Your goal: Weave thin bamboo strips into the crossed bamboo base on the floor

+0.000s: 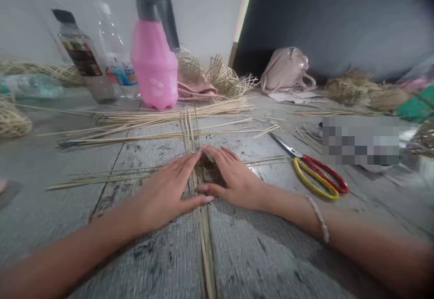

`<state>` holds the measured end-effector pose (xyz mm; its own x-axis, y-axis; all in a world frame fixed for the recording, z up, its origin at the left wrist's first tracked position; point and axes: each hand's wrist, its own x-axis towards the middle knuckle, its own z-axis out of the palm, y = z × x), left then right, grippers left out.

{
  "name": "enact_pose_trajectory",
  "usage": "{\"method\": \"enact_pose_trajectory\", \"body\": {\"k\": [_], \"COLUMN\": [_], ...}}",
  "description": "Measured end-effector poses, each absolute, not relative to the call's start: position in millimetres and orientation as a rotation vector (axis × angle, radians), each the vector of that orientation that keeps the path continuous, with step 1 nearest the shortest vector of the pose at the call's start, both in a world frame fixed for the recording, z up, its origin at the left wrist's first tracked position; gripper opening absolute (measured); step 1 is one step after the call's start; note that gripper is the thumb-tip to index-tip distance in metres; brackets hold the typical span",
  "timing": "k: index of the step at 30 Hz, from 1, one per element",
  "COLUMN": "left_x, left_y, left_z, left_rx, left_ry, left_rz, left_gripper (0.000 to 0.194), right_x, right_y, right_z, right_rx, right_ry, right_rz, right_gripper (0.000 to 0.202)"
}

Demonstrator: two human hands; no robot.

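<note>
Thin bamboo-like strips cross on the floor in front of me. One set of strips (pixel 206 249) runs lengthwise towards me, and another set (pixel 101 177) lies crosswise. Over the crossing, my left hand (pixel 171 188) rests from the left with fingers stretched out and thumb apart. Opposite it, my right hand (pixel 233 177) lies the same way, a bracelet on its wrist. The fingertips and thumbs of both hands nearly meet there and touch the strips. Much of the crossing is hidden beneath them.
Scissors with red and yellow handles (pixel 317 174) lie right of my right hand. A loose strip bundle (pixel 162 118) lies behind. Further back stand a pink spray bottle (pixel 154 64), a dark-capped bottle (pixel 84 59), a clear bottle (pixel 118 59) and a pale bag (pixel 286 68).
</note>
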<state>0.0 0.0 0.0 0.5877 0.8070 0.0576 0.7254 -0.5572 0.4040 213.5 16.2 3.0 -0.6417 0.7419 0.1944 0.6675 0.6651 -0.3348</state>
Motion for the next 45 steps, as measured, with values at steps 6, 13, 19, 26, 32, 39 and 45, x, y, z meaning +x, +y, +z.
{"method": "enact_pose_trajectory", "body": {"k": [6,13,19,26,32,39,45], "left_x": [0,1,1,2,3,2,2], "left_y": [-2,-1,1,1,-1,-1,0], "left_z": [0,2,-1,0,2,3,3], "left_rx": [2.521,2.629,2.683,2.683,2.685,2.676,2.680], "left_ry": [1.192,1.141,1.141,1.142,1.161,1.157,1.146], "left_rz": [0.387,0.369,0.305,0.239,0.188,0.201,0.222], "left_gripper": [0.088,0.081,0.083,0.085,0.087,0.086,0.084], "right_x": [214,213,224,229,212,190,196], "right_y": [15,15,33,100,140,153,160], "right_z": [5,7,21,48,50,47,56], "right_rx": [-1.138,-1.161,-1.128,-1.280,-1.081,-0.944,-0.918], "right_ry": [-2.627,-2.617,-2.482,-2.711,-3.014,-3.072,-3.064], "right_rz": [0.329,0.394,0.576,-0.131,-0.562,-0.682,-0.732], "right_gripper": [0.085,0.087,0.067,0.032,0.022,0.027,0.030]}}
